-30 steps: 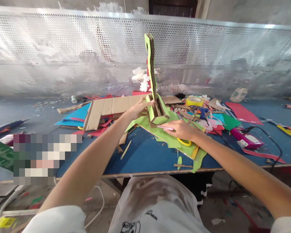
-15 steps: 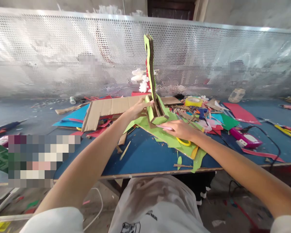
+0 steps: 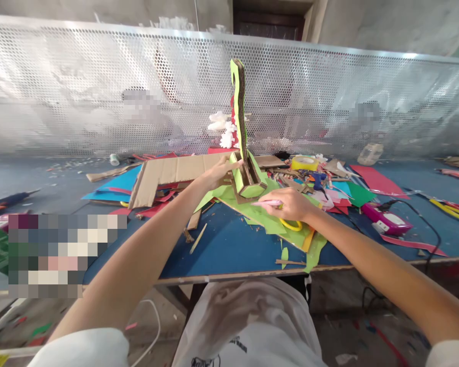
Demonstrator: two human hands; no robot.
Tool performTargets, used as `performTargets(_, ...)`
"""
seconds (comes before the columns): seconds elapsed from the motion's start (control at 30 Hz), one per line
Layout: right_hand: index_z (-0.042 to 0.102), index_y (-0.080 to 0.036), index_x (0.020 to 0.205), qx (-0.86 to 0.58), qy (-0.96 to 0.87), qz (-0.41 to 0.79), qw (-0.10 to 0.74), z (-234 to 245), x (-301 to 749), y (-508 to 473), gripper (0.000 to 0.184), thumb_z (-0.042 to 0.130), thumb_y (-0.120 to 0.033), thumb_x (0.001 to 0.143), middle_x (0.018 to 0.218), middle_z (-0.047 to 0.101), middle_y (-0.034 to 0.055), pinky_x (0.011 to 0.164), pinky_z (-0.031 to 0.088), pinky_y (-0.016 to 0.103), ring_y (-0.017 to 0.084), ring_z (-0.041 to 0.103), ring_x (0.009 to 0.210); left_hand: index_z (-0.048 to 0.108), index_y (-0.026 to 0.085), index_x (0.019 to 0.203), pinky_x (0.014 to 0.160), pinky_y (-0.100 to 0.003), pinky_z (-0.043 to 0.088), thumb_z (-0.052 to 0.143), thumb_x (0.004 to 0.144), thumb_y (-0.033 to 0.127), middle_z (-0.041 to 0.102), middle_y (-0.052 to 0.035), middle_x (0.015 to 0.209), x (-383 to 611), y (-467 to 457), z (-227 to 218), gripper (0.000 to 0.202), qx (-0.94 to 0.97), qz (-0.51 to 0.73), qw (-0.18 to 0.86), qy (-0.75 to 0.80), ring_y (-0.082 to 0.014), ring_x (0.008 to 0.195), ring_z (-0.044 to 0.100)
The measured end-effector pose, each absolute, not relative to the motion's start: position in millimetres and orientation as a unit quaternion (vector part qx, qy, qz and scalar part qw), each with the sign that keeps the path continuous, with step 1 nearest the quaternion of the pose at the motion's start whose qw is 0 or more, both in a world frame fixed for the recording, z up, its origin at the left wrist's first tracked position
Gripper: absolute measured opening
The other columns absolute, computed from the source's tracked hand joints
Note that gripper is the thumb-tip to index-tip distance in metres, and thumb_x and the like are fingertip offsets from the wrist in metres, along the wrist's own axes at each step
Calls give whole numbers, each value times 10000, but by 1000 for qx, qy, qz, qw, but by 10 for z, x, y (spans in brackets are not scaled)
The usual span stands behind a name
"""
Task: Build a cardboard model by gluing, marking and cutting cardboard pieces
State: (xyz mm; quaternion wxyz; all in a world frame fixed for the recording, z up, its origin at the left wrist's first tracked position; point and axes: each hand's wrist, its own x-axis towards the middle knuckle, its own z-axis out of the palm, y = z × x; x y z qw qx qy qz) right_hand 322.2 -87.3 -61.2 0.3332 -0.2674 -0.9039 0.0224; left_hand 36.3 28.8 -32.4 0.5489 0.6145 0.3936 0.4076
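Observation:
A green-covered cardboard model (image 3: 251, 191) stands on the heap, an open box with a tall curved upright rising from it. Gripping the box's left wall is my left hand (image 3: 222, 171), thumb over the rim and fingers mostly hidden. My right hand (image 3: 290, 203) is closed round a slim pink pen-like tool (image 3: 270, 203), whose pale tip points left, just in front of the box; its exact kind is unclear. A yellow loop handle (image 3: 291, 226), seemingly of scissors, lies beneath that hand. Green paper sheets (image 3: 265, 220) spread below.
Brown cardboard (image 3: 176, 171) and blue sheets (image 3: 112, 186) lie left. Yellow tape (image 3: 305, 162), a blue glue gun (image 3: 319, 180), a purple power socket (image 3: 386, 218) with a black cable and yellow-handled pliers (image 3: 449, 210) are right. Behind rises a perforated metal screen (image 3: 176, 92).
My right hand has drawn slightly right and away from the box, bringing the pink tool's tip off its lower edge. My left hand keeps its hold on the model.

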Motion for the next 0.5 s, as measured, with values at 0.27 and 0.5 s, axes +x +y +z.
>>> performTargets(0.27, 649, -259, 820, -325, -729, 85, 596, -353, 3354, -837, 519, 576, -696, 1091, 714, 646, 39, 660, 538, 357, 195, 613, 643, 532, 316, 1288, 767, -395, 538, 1030, 711, 663, 726, -46, 1108, 360, 279, -301, 837, 600, 412, 560, 397, -192, 793, 675)
performTargets(0.5, 649, -224, 915, -431, -681, 293, 514, -214, 3389, -254, 249, 696, -408, 1074, 882, 789, 75, 690, 577, 276, 184, 733, 784, 513, 301, 1327, 784, -403, 555, 1019, 745, 644, 751, -72, 1160, 356, 301, -355, 844, 609, 427, 556, 372, -204, 811, 710)
